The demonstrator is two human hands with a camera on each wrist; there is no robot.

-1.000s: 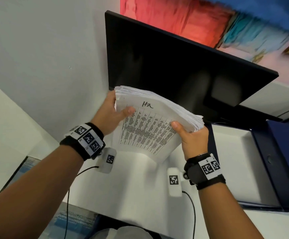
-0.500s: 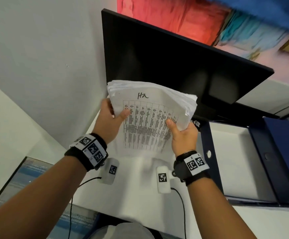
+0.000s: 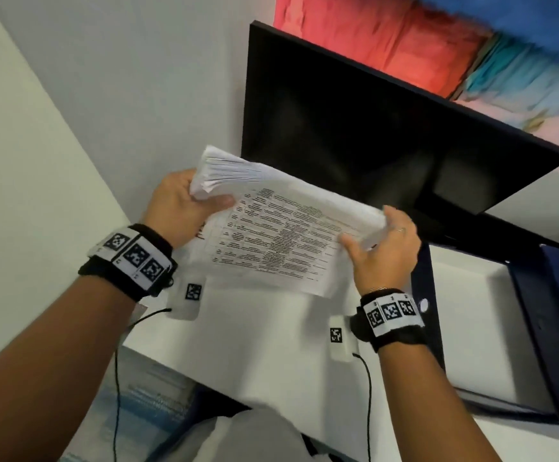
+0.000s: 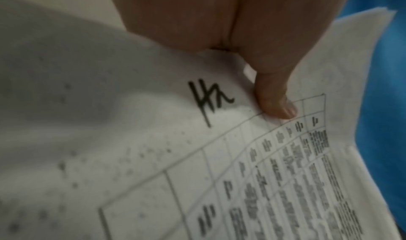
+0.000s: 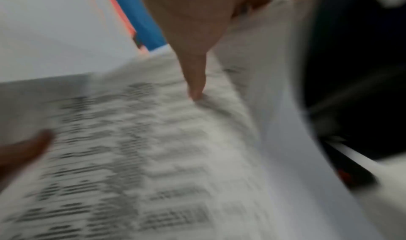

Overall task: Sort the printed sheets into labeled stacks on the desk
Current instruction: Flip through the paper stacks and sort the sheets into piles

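Note:
A thick stack of printed sheets [image 3: 281, 235] with tables of small text is held in the air over the white desk [image 3: 254, 355], in front of the monitor. My left hand [image 3: 184, 205] grips its left end, thumb on top and fingers underneath. My right hand [image 3: 381, 248] grips the right end the same way. In the left wrist view my thumb [image 4: 274, 101] presses the top sheet [image 4: 197, 157] beside a handwritten "Ha" mark. The right wrist view is blurred; the thumb [image 5: 195, 80] lies on the printed page [image 5: 142, 157].
A dark monitor [image 3: 371, 128] stands just behind the stack. An open dark blue binder [image 3: 491, 328] with a white inside lies on the desk at the right. The white wall closes in on the left. Cables hang from both wrists.
The stack has swung from nearly upright to lying flatter and sideways, its right end lowered. Both hands keep their grip and have moved further apart.

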